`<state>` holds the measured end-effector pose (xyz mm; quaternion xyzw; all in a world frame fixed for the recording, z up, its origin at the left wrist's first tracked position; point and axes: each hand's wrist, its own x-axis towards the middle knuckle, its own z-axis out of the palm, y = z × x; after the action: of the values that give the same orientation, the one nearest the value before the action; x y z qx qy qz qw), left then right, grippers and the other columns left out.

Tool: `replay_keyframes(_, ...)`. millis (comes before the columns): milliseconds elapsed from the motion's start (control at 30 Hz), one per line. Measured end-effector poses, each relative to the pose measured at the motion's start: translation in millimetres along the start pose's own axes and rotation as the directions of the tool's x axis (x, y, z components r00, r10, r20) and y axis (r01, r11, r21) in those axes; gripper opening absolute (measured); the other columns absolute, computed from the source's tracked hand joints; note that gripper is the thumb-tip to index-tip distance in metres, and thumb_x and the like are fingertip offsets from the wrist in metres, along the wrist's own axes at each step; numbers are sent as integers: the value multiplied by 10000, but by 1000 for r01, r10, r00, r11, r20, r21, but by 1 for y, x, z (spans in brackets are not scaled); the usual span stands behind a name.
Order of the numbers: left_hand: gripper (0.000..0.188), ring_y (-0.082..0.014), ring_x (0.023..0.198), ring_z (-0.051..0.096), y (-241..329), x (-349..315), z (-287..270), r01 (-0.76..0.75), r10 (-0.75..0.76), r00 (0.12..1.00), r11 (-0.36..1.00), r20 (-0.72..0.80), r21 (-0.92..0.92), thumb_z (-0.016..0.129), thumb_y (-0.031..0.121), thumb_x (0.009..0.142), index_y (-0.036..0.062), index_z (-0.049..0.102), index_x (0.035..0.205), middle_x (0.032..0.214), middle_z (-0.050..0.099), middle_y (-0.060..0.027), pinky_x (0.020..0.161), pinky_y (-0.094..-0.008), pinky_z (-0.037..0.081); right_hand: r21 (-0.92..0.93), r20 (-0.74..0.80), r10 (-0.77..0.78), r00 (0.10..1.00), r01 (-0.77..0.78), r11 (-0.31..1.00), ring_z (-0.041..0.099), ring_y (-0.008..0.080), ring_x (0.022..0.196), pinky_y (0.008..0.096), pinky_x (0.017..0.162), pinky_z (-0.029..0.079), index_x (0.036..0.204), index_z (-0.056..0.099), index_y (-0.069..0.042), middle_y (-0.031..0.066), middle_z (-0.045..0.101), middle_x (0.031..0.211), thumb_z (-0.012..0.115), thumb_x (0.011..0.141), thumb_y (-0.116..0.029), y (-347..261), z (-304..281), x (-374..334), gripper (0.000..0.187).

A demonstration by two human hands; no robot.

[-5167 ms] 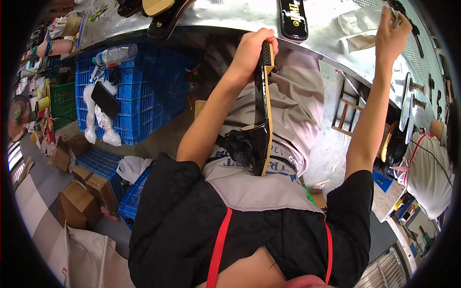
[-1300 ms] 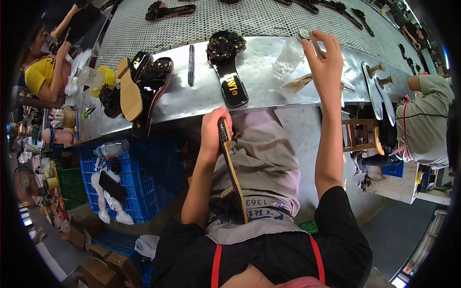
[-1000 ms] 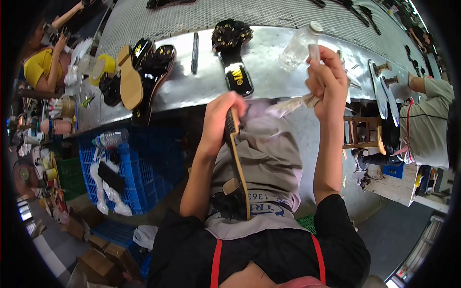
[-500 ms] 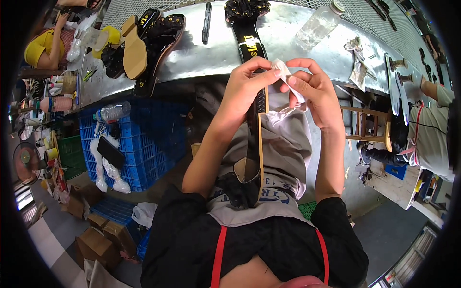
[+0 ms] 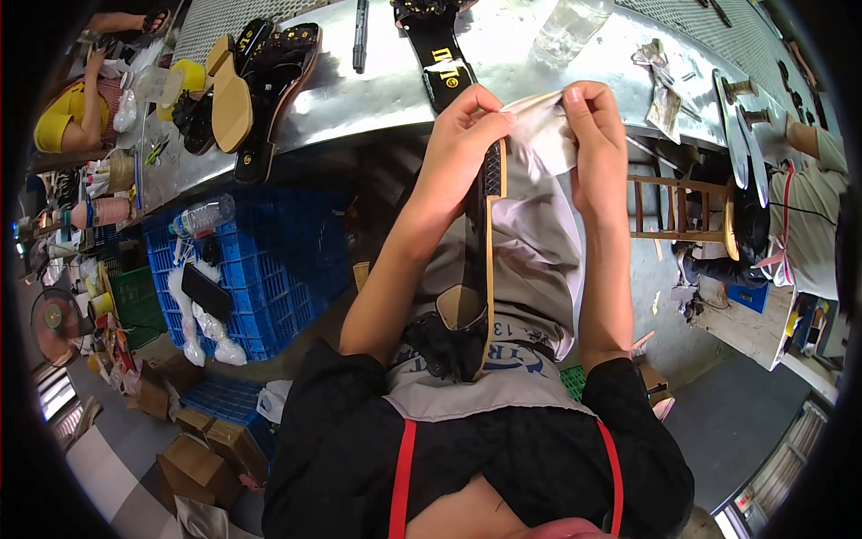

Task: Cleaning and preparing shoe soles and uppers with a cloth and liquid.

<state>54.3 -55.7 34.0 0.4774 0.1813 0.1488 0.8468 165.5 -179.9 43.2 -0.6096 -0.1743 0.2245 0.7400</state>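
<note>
A small white cloth (image 5: pixel 543 139) is stretched between my two hands, above my lap at the table's near edge. My left hand (image 5: pixel 465 144) pinches its left corner between thumb and fingertips. On the other side my right hand (image 5: pixel 595 135) grips it, thumb pressed on top. A black sandal (image 5: pixel 458 346) with a tan edge and a dark bow-like upper lies along my apron, its far end passing beside my left hand. Beyond the hands, another black sandal (image 5: pixel 440 76) with gold lettering rests on the metal table (image 5: pixel 395 103).
More sandals (image 5: pixel 269 81), one sole up, lie at the table's left beside a black marker (image 5: pixel 360 36). A clear bottle (image 5: pixel 570 34) and a crumpled rag (image 5: pixel 660 90) are to the right. Blue crates (image 5: pixel 260 278) stand left of me; co-workers sit at both sides.
The cloth, bunched between my fingers before, is now spread out. My right hand has moved up and away from the left. The view has shifted slightly.
</note>
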Motion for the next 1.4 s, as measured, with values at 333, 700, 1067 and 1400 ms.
replay_keyframes(333, 98, -95, 456, 473, 4, 1, -2, 10, -10, 1000, 1000, -11, -29, 518, 198, 982, 102, 497, 978, 621, 538, -40, 413, -240, 372, 90, 330, 437, 837, -489, 868, 424, 32, 585, 206, 512, 324, 1040, 630, -28, -26, 573, 786, 695, 899, -176, -10, -17, -3, 214)
replay_keyframes(700, 126, -24, 614, 481, -5, 1, 3, -104, 104, 995, 995, -6, -10, 589, 219, 1022, 95, 565, 1017, 769, 551, 30, 503, -192, 353, -113, 286, 330, 899, -311, 944, 449, 11, 592, 194, 513, 337, 974, 600, -43, -17, 586, 776, 695, 906, -127, -21, -6, -30, 144)
replay_keyframes(1067, 137, -43, 557, 512, -9, 8, 1, -14, 14, 1000, 1000, 21, 16, 604, 201, 1004, 64, 601, 988, 735, 591, 2, 464, -207, 391, 637, 339, 287, 896, -443, 631, 332, 21, 446, 200, 381, 248, 1029, 596, -60, 48, 591, 809, 618, 943, -94, -5, -2, -27, 95)
replay_keyframes(1400, 154, -66, 701, 556, -19, 8, 3, 9, -9, 1000, 1000, 20, -10, 637, 164, 984, 42, 578, 910, 776, 622, -26, 630, -222, 421, 532, 345, 206, 916, -372, 761, 260, 28, 418, 204, 354, 204, 995, 551, -122, -17, 531, 682, 536, 1050, -236, -4, 13, -6, 127)
